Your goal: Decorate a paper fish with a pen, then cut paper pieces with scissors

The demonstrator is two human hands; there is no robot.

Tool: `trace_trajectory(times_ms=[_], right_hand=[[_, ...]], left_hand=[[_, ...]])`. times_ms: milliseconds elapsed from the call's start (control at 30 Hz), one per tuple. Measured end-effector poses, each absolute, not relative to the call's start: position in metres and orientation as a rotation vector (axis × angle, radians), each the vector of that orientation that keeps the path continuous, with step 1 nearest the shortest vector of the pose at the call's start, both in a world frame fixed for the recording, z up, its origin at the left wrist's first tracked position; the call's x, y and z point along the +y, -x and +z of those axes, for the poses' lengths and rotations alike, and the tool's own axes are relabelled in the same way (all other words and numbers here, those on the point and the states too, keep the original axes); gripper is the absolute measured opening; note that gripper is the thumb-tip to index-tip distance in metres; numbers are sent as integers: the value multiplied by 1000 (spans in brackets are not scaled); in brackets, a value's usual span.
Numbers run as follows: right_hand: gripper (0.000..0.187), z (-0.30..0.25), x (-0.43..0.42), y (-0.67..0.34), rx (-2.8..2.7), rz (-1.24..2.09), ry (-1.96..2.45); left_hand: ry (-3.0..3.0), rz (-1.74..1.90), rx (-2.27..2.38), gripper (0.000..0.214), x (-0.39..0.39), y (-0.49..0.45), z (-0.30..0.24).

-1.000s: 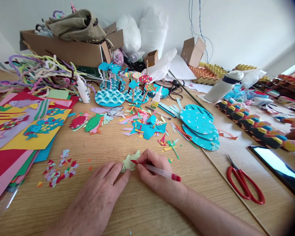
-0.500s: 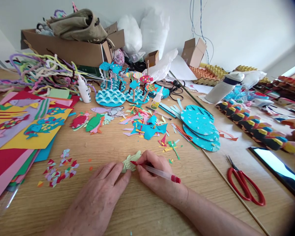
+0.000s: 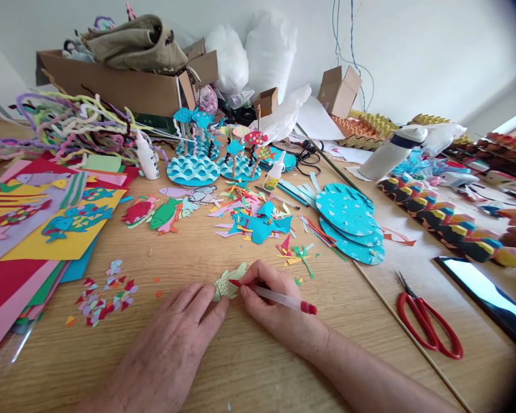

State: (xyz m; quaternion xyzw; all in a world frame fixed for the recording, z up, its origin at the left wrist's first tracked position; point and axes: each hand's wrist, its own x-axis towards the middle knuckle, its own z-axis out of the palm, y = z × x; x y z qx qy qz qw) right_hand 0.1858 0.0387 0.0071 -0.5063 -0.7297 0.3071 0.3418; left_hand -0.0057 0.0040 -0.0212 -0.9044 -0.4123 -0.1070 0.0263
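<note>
A small pale-green paper fish (image 3: 227,275) with scale lines drawn on it lies flat on the wooden table. My right hand (image 3: 270,298) is closed round a red pen (image 3: 279,296) with a translucent barrel, its tip at the fish's scales. The fingers of my left hand (image 3: 184,321) lie flat on the table, with the index finger and thumb at the fish's left edge, covering part of it. Left of that hand are tiny coloured paper bits (image 3: 105,298). Beyond the fish lie more cut paper fish (image 3: 163,214) and a heap of paper scraps (image 3: 258,218).
Red-handled scissors (image 3: 430,324), a thin stick (image 3: 395,312) and a phone (image 3: 485,298) lie to the right. Blue paper discs (image 3: 348,212), glue bottles (image 3: 147,158) and fish models on wavy bases (image 3: 193,171) stand farther back. Coloured sheets (image 3: 21,281) cover the left side.
The pen tip has shifted very slightly across the fish, and the pen's back end has risen a little. My left hand and the fish stay in place.
</note>
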Motion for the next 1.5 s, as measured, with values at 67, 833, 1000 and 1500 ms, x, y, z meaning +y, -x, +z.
trace_trajectory(times_ms=[67, 833, 1000, 1500], right_hand=[[11, 7, 39, -186, -1897, 790, 1330], [12, 8, 37, -186, -1922, 762, 1327], [12, 9, 37, -186, -1922, 793, 1325], [10, 9, 38, -187, -1895, 790, 1304]], left_hand=[[2792, -331, -1280, 55, 4, 6, -21], [2757, -324, -1293, 56, 4, 1, -12], [2779, -353, -1325, 56, 4, 1, -13], [2756, -342, -1271, 57, 5, 1, -13]])
